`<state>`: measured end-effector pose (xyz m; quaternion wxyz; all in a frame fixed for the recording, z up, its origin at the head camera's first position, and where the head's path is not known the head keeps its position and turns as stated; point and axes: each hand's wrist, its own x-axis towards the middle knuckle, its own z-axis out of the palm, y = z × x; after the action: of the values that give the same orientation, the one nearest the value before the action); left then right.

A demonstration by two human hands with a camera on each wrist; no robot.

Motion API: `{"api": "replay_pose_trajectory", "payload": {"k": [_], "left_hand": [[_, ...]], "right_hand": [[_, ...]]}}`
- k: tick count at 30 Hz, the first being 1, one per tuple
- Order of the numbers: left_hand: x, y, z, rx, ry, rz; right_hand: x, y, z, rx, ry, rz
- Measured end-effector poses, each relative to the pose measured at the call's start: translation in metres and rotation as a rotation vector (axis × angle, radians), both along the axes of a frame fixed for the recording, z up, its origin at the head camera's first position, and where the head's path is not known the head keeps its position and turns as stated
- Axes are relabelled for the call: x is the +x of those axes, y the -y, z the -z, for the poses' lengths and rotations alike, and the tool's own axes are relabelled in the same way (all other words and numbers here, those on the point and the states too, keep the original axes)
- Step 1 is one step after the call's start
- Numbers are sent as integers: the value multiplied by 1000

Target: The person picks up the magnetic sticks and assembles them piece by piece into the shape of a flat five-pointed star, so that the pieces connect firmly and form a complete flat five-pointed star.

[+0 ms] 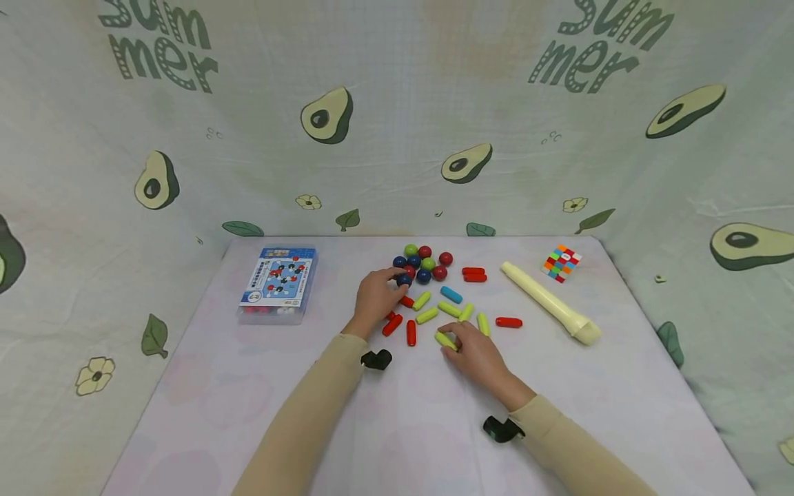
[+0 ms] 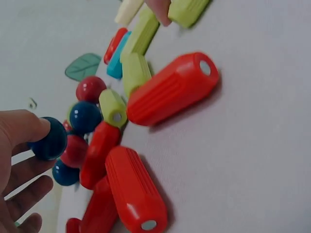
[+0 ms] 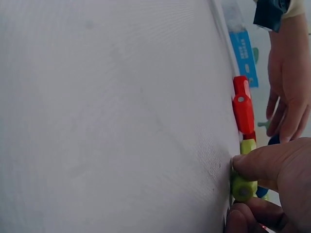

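My left hand pinches a dark blue ball at the near edge of a cluster of red, blue and green balls. In the left wrist view the thumb presses that blue ball, with red rods and green rods lying beside it. My right hand pinches a yellow-green rod that lies on the table. In the right wrist view the same rod shows end-on between thumb and finger. Red, green and one blue rod lie scattered between the hands.
A blue box sits at the left of the table. A cream recorder lies diagonally at the right, with a colourful cube behind it. An avocado-print cloth walls in the back and sides.
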<state>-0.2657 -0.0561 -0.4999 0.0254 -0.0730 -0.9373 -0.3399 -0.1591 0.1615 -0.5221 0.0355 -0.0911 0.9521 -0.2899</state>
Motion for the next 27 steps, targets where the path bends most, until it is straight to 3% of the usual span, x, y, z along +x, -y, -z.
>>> {"api": "replay_pose_trajectory", "payload": {"k": [9,18,27], "left_hand": [[23,-12,-7,-3,81,149],[39,-22,-8,-123,54,263],[56,-27,-3,-199,117,331]], "right_hand": [[8,0,2,41,-41,10],[8,-7,-2,45,-39,10],[12,-9,1,26,-30,17]]}}
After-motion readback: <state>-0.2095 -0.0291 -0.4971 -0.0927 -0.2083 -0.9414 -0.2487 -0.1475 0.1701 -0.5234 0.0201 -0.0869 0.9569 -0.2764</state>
